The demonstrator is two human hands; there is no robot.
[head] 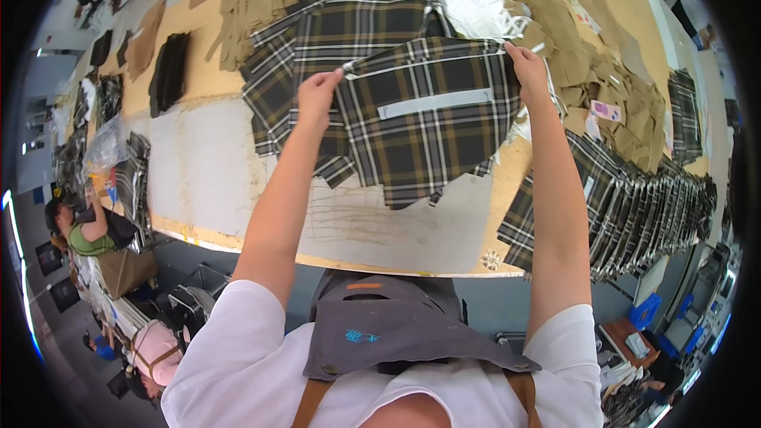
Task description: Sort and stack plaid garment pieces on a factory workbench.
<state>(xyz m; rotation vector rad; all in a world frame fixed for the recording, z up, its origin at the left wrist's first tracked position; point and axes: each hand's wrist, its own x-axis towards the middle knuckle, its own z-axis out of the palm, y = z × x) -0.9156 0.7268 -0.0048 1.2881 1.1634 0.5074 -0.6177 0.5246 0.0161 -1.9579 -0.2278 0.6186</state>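
Between my two hands a dark plaid fabric piece [440,142] is stretched out, with a pale grey strip [437,104] lying on its face. My left hand [318,92] pinches its upper left corner near a white tab. At the upper right corner, my right hand [529,71] grips the same edge. Behind and partly under it lies a loose pile of plaid cut pieces [351,27] on the worktable [208,160]. A bundle of white cords or strips [472,6] sits just beyond the held piece; what it is exactly I cannot tell.
On the right, a long fanned row of plaid pieces [636,214] runs along the table's near edge. Brown paper-like cut pieces [624,113] are heaped behind it. Dark folded fabric [169,74] stands at left, near a clear plastic bag [107,145]. A person in green [92,238] sits further left.
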